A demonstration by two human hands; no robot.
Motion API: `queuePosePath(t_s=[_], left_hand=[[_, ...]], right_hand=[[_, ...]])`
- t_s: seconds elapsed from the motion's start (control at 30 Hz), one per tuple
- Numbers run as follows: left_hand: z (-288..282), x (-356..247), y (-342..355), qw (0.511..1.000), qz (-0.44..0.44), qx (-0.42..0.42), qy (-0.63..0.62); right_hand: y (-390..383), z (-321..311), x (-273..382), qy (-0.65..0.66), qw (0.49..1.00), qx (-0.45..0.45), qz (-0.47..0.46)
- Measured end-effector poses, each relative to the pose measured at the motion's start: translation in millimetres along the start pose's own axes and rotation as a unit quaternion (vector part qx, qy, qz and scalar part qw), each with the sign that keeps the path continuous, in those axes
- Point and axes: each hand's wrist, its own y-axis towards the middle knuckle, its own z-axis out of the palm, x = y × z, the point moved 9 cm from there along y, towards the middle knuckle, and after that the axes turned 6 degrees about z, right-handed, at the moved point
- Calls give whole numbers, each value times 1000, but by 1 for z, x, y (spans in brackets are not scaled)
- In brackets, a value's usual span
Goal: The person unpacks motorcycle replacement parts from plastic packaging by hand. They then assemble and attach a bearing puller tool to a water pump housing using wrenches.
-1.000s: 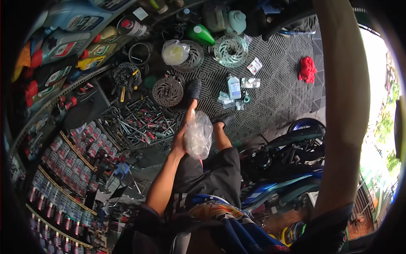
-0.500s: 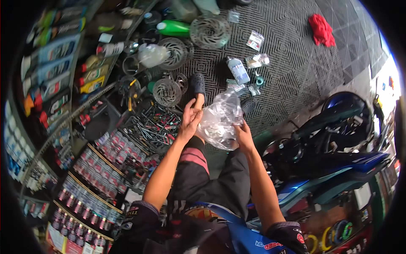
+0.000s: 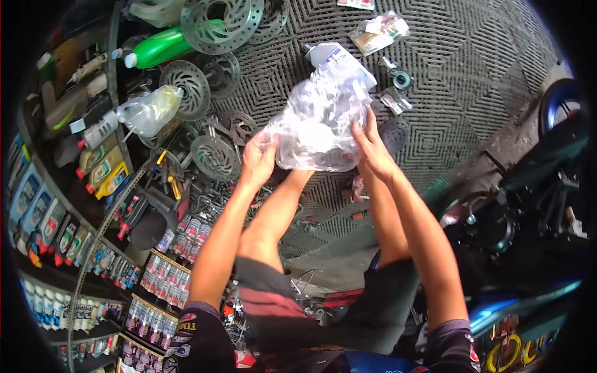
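Observation:
Between my two hands, in front of my bare shins, is a crumpled clear plastic bag (image 3: 320, 127). My left hand (image 3: 259, 156) pinches its lower left edge, thumb on top. On the opposite side my right hand (image 3: 375, 149) grips the bag's edge, its fingers pointing up along the plastic. Glare and folds hide whether anything is inside. Just beyond the bag a whitish bottle (image 3: 349, 67) with a label lies on the floor, partly covered by it.
Metal brake discs (image 3: 188, 89) and a green bottle (image 3: 160, 48) lie at far left. Small packets (image 3: 380, 32) and a ring-shaped metal part (image 3: 401, 79) rest on the patterned mat. Shelves of bottles (image 3: 102, 165) line the left; a dark blue motorcycle (image 3: 528, 205) stands right.
The whole view has shifted, with the floor items nearer and my bare legs showing. The bag is spread wider between my hands, both still on it. The red cloth has left the view.

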Motion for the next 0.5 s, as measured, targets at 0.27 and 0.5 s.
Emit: queuePosePath(t_s=[0.27, 0.5], left_hand=[[-34, 76, 114, 991, -33, 125, -25], [-86, 10, 124, 965, 123, 90, 211]], right_hand=[[141, 47, 24, -379, 879, 116, -264], [216, 55, 76, -470, 859, 163, -124]])
